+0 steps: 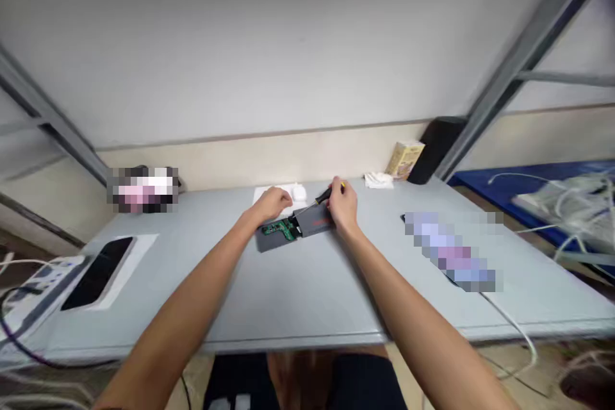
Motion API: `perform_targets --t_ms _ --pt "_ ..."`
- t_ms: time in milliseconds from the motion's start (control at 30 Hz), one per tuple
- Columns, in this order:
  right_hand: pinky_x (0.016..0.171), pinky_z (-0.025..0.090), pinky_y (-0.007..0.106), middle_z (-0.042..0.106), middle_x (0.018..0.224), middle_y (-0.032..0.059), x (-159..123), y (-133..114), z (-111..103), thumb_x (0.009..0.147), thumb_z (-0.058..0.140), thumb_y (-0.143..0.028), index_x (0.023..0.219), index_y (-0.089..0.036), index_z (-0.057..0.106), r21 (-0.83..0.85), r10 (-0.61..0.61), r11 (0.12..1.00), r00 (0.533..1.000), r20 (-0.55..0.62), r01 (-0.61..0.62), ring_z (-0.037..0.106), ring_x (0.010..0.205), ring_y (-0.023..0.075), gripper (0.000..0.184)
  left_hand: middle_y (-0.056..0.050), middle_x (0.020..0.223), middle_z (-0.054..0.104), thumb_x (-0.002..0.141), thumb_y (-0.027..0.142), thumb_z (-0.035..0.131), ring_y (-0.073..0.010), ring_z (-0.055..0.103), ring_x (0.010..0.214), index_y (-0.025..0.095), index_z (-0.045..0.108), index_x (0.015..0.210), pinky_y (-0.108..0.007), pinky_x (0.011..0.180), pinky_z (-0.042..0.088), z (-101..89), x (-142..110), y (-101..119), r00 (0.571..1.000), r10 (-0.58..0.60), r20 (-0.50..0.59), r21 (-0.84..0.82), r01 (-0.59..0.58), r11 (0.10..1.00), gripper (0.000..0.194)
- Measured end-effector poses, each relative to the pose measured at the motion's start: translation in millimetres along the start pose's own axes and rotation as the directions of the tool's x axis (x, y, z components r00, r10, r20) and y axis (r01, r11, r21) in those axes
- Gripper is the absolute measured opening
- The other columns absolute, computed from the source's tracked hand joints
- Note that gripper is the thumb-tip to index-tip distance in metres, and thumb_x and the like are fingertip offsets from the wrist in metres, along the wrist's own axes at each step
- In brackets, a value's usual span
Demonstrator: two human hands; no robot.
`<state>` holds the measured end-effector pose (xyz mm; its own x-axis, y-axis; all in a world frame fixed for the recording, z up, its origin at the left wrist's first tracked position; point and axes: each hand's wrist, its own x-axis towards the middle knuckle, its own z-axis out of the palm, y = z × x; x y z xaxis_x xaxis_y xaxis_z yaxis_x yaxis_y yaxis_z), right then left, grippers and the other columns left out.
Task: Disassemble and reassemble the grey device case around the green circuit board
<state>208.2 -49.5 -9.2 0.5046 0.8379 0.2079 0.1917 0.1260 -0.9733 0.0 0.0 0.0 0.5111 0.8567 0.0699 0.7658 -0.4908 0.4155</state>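
A flat dark grey device case [317,220] lies on the table, with a green circuit board [282,229] bared in its left part. My right hand [343,205] grips a screwdriver [323,196] with a black and yellow handle. Its thin shaft slants down and left toward the board's right end; whether the tip touches cannot be made out. My left hand [273,204] is curled with fingers closed at the upper edge of the board's side. What those fingers hold, if anything, is hidden.
Behind my hands are a white sheet [260,193] and a small white round object [298,193]. A black phone [98,272] and a power strip [45,288] lie left. Tissue [378,180], a yellow box [404,160] and a black speaker-like object [436,148] stand back right. A cable [512,320] hangs over the edge.
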Motion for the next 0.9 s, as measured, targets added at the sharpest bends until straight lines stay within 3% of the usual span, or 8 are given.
perform_targets --t_ms 200,300,400,467,567,700,800,900 --pt "0.061 0.046 0.03 0.058 0.06 -0.0022 -4 -10 1 0.096 0.045 -0.07 0.086 -0.023 0.06 0.124 -0.061 0.991 0.993 0.099 0.048 0.056 0.058 0.0177 0.05 -0.013 0.109 0.078 0.099 0.028 0.054 -0.028 0.066 0.106 0.017 0.082 0.107 -0.037 0.098 0.047 -13.7 -16 1 0.996 0.031 -0.083 0.039 -0.027 0.999 0.031" --pt "0.049 0.044 0.029 0.061 0.059 -0.0022 -12 -10 5 0.095 0.048 -0.073 0.094 -0.024 0.061 0.129 0.001 0.991 0.977 0.212 -0.029 0.053 0.049 0.0174 0.051 -0.013 0.11 0.075 0.107 0.033 0.04 -0.0289 0.064 0.106 0.018 0.08 0.107 -0.043 0.102 0.046 -14.0 -46 13 0.99 0.022 -0.136 0.092 -0.009 0.996 0.043" --pt "0.041 0.042 0.029 0.062 0.056 -0.0007 -15 -9 5 0.095 0.047 -0.072 0.1 -0.024 0.061 0.088 0.087 0.99 0.964 0.251 -0.112 0.057 0.048 0.0204 0.05 -0.012 0.124 0.071 0.107 0.049 0.044 -0.031 0.058 0.118 0.021 0.071 0.128 -0.045 0.103 0.045 -8.0 -86 25 0.981 -0.036 -0.193 0.064 0.049 0.997 0.044" --pt "0.039 0.043 0.029 0.061 0.052 -0.0001 -13 -8 2 0.097 0.045 -0.069 0.099 -0.023 0.061 0.056 0.11 0.99 0.967 0.229 -0.126 0.06 0.048 0.0219 0.048 -0.011 0.132 0.068 0.105 0.054 0.048 -0.0315 0.056 0.124 0.024 0.064 0.138 -0.047 0.107 0.043 -4.7 -109 26 0.989 -0.023 -0.149 0.051 0.031 0.998 0.048" --pt "0.038 0.044 0.03 0.06 0.05 0.0007 -7 -9 -4 0.099 0.044 -0.067 0.098 -0.023 0.061 0.01 0.138 0.99 0.97 0.201 -0.143 0.06 0.046 0.0225 0.047 -0.01 0.134 0.066 0.106 0.053 0.048 -0.0303 0.055 0.125 0.026 0.063 0.138 -0.047 0.109 0.042 -7.2 -130 19 0.998 -0.001 -0.063 0.025 0.003 1.0 0.044" --pt "0.037 0.045 0.03 0.06 0.048 0.0008 -1 -15 -12 0.099 0.046 -0.067 0.099 -0.023 0.062 0.016 0.23 0.971 0.952 0.201 -0.238 0.059 0.043 0.0221 0.047 -0.01 0.134 0.066 0.107 0.052 0.047 -0.0299 0.055 0.128 0.025 0.065 0.134 -0.048 0.111 0.038 -18.9 -134 15 0.999 0.002 -0.046 0.05 0.0 0.999 0.042" --pt "0.036 0.045 0.029 0.059 0.047 0.0011 -1 -19 -14 0.1 0.046 -0.064 0.096 -0.023 0.06 -0.003 0.267 0.962 0.943 0.198 -0.272 0.06 0.043 0.0218 0.043 -0.011 0.137 0.065 0.103 0.056 0.054 -0.0315 0.054 0.131 0.024 0.064 0.136 -0.051 0.115 0.033 -20.7 -127 31 0.996 0.025 -0.088 0.096 -0.017 0.995 0.047" --pt "0.034 0.045 0.028 0.06 0.048 0.0014 -1 -22 -15 0.101 0.045 -0.061 0.095 -0.024 0.059 -0.018 0.294 0.955 0.938 0.185 -0.295 0.06 0.043 0.0218 0.041 -0.013 0.139 0.064 0.09 0.06 0.071 -0.0344 0.054 0.131 0.022 0.064 0.134 -0.051 0.116 0.034 -14.0 -115 51 0.998 0.065 -0.007 0.108 -0.064 0.992 0.059"
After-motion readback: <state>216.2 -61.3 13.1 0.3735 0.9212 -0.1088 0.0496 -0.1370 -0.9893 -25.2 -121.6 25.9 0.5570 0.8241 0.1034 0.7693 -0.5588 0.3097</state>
